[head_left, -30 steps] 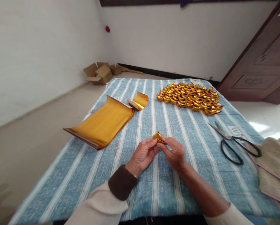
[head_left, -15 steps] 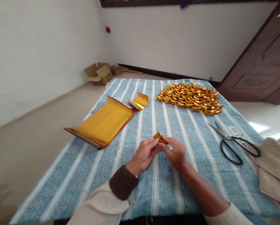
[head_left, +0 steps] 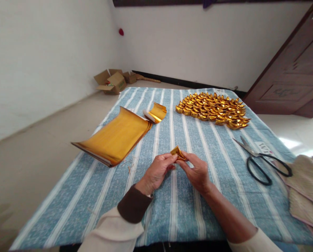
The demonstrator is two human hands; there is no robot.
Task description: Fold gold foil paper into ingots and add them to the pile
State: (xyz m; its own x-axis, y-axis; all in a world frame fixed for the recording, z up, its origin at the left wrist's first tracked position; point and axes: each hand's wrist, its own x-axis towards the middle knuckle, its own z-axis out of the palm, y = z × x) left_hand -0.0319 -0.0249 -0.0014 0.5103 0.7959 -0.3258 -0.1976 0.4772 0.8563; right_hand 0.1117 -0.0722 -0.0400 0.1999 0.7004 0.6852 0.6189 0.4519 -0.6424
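A small folded piece of gold foil paper (head_left: 177, 151) is held up over the striped cloth, pinched between both hands. My left hand (head_left: 160, 171) grips its left side with the thumb on the near face. My right hand (head_left: 197, 169) has its right edge between thumb and fingers. The paper comes to a point at the top, and its lower part is hidden by the fingers. Ahead and to the left lies a stack of gold paper sheets (head_left: 119, 136). Beyond it is a smaller curled stack of gold paper (head_left: 157, 112).
Many folded gold paper ingots (head_left: 211, 109) stand in rows at the far right of the table. Black-handled scissors (head_left: 261, 161) lie open to the right, by a beige cloth (head_left: 305, 189). Cardboard boxes (head_left: 114, 82) sit on the floor behind the table.
The folded gold paper has turned and its top now shows a pointed corner instead of a flat, squarish flap. My left hand has shifted slightly; my right hand stays nearly still.
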